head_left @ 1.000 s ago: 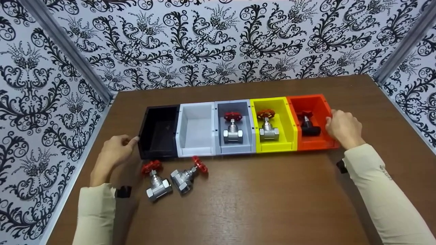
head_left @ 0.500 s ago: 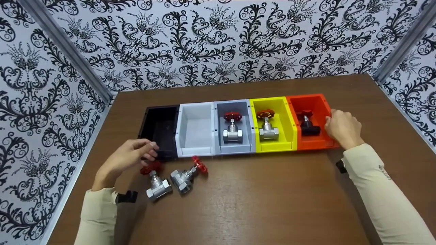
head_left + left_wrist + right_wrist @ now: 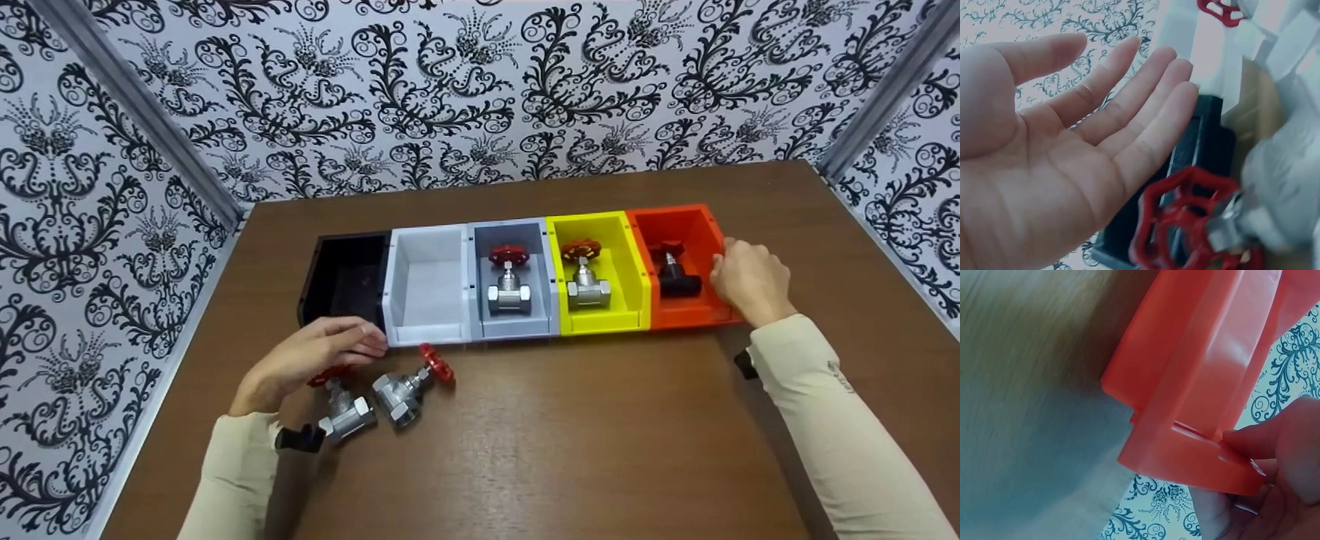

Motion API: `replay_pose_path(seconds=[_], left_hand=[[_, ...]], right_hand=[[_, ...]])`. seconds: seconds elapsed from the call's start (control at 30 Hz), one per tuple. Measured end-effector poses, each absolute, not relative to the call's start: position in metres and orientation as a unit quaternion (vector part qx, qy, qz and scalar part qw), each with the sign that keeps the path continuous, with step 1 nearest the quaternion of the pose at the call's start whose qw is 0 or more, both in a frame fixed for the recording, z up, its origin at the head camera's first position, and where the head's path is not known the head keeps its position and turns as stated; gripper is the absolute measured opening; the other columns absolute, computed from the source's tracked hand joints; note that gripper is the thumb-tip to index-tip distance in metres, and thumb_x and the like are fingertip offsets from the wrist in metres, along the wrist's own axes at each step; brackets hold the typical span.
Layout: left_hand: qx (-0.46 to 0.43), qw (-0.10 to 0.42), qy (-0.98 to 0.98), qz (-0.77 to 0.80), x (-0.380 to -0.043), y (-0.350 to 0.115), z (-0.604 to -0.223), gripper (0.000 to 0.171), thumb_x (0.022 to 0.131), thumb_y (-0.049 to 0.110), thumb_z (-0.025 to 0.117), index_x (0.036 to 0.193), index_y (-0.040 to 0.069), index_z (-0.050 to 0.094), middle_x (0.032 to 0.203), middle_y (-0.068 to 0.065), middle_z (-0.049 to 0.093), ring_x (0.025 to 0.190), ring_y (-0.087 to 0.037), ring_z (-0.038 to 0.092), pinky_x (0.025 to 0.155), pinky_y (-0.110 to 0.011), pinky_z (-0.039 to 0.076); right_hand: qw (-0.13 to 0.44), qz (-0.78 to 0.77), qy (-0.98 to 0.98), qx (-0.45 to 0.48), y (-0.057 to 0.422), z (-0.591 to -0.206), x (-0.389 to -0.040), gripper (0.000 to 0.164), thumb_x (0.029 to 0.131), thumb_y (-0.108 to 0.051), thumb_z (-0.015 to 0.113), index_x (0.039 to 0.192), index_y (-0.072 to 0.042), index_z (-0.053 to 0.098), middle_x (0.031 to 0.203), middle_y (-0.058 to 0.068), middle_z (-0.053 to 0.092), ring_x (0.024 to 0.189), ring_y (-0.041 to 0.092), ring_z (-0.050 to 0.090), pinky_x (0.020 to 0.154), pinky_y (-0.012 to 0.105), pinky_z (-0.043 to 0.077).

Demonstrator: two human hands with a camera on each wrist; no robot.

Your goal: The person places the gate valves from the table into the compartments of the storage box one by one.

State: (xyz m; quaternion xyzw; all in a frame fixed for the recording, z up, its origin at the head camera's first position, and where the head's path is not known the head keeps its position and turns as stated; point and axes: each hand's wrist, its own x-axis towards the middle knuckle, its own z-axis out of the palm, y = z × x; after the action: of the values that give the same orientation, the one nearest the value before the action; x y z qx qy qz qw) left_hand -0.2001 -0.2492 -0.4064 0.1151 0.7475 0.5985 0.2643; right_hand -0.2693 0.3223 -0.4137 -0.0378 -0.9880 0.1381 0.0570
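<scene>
Left hand: my left hand (image 3: 319,356) has its fingers extended and loosely spread, gripping nothing; it is over the front of the black plastic bin (image 3: 352,277), and I cannot tell whether a fingertip touches it.
Right hand: my right hand (image 3: 752,281) pinches the outer side edge of the orange-red plastic bin (image 3: 697,232) between thumb and fingers.
Loose valves: a silver metal valve with a red handwheel (image 3: 349,416) lies just beneath my left hand; a second silver valve, tilted, its red handwheel toward the bins (image 3: 397,394), lies beside it.
Binned valves: one silver valve (image 3: 509,292) in the grey plastic bin (image 3: 506,234), one (image 3: 589,289) in the yellow plastic bin (image 3: 630,277), and a black-bodied valve (image 3: 680,283) in the orange-red.
Sleeve marking: small dark marks on my beige right sleeve (image 3: 825,405), too small to read.
Edges and room: five bins join side by side, the white plastic bin (image 3: 427,285) second from left; brown wooden tabletop (image 3: 562,427) extends before and behind them.
Obscured: my left hand covers part of the nearer handwheel and the black bin's front; at the left wrist, the valve body is blurred and cut off.
</scene>
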Motion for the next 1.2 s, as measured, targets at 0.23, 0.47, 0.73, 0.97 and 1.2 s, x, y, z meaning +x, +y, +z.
replay_pose_path(seconds=[0.23, 0.47, 0.73, 0.97, 1.2], left_hand=[[0.136, 0.301, 0.738, 0.589, -0.204, -0.236, -0.415, 0.047, 0.099, 0.033, 0.046, 0.123, -0.008, 0.051, 0.127, -0.027, 0.05, 0.122, -0.038, 0.046, 0.102, -0.047, 0.035], [0.139, 0.326, 0.727, 0.588, -0.207, -0.227, -0.425, 0.047, 0.097, 0.032, 0.049, 0.123, -0.007, 0.052, 0.127, -0.022, 0.054, 0.121, -0.033, 0.049, 0.104, -0.046, 0.034], [0.128, 0.345, 0.728, 0.579, -0.209, -0.22, -0.435, 0.038, 0.099, 0.024, 0.046, 0.12, -0.006, 0.055, 0.121, -0.021, 0.057, 0.115, -0.031, 0.054, 0.101, -0.043, 0.037], [0.113, 0.354, 0.754, 0.542, -0.207, -0.215, -0.439, 0.035, 0.096, 0.025, 0.05, 0.117, 0.0, 0.06, 0.113, -0.01, 0.063, 0.103, -0.019, 0.058, 0.092, -0.031, 0.045], [0.097, 0.366, 0.764, 0.522, -0.204, -0.209, -0.441, 0.031, 0.093, 0.031, 0.057, 0.107, 0.005, 0.065, 0.091, -0.001, 0.057, 0.081, -0.011, 0.052, 0.071, -0.024, 0.044]], right_hand=[[0.064, 0.143, -0.987, -0.035, 0.322, -0.414, -0.268, 0.026, 0.093, -0.017, 0.048, 0.104, 0.006, 0.051, 0.086, 0.03, 0.057, 0.064, 0.043, 0.054, 0.057, 0.056, 0.044], [0.078, 0.14, -0.986, -0.037, 0.32, -0.415, -0.267, 0.024, 0.092, -0.016, 0.046, 0.102, 0.005, 0.052, 0.086, 0.031, 0.058, 0.065, 0.046, 0.054, 0.058, 0.058, 0.043], [0.078, 0.136, -0.987, -0.037, 0.32, -0.415, -0.268, 0.025, 0.092, -0.016, 0.046, 0.104, 0.005, 0.052, 0.088, 0.032, 0.058, 0.064, 0.046, 0.054, 0.058, 0.058, 0.043], [0.076, 0.136, -0.987, -0.036, 0.32, -0.415, -0.268, 0.024, 0.092, -0.016, 0.046, 0.103, 0.005, 0.052, 0.087, 0.033, 0.058, 0.065, 0.047, 0.054, 0.058, 0.059, 0.043], [0.08, 0.14, -0.986, -0.037, 0.32, -0.415, -0.267, 0.023, 0.092, -0.015, 0.046, 0.101, 0.005, 0.052, 0.085, 0.031, 0.058, 0.067, 0.048, 0.054, 0.058, 0.059, 0.043]])
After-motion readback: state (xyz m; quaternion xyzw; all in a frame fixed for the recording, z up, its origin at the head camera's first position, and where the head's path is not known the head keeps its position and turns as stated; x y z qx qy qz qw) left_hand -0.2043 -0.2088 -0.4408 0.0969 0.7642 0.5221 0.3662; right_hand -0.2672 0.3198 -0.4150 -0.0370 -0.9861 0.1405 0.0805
